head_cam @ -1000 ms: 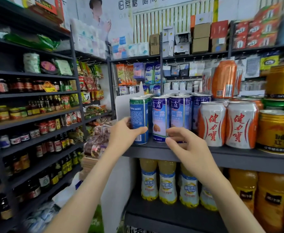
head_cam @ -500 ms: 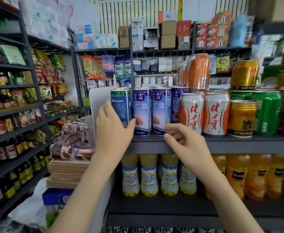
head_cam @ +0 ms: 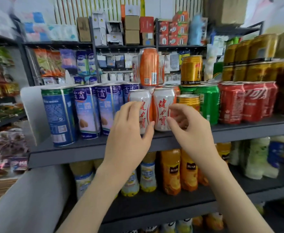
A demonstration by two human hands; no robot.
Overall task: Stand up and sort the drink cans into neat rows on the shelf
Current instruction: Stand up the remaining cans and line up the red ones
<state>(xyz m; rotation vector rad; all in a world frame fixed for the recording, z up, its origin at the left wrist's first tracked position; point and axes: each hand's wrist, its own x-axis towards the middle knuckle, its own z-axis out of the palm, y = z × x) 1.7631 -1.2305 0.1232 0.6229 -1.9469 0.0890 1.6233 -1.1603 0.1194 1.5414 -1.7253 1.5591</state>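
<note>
Two white-and-orange cans with red characters stand side by side at the shelf [head_cam: 91, 148] front, the left can [head_cam: 142, 101] and the right can [head_cam: 163, 105]. My left hand [head_cam: 129, 132] curves round the left can's lower front, with the fingers at its left edge and the thumb at the seam between the two. My right hand [head_cam: 188, 126] hovers loosely curled by the right can's right side, in front of a short gold can [head_cam: 188, 100], and holds nothing. Tall blue cans [head_cam: 85, 111] stand in a row to the left.
An orange can [head_cam: 148, 66] and a gold can [head_cam: 191, 69] stand on top of other cans. Green cans [head_cam: 208, 101] and red cola cans [head_cam: 232, 103] fill the right of the shelf. A white divider [head_cam: 30, 108] ends it at left. Juice bottles [head_cam: 170, 170] stand on the shelf below.
Both hands have left the blue cans and moved right to the white-and-orange cans. The view has swung right and the picture is slightly blurred.
</note>
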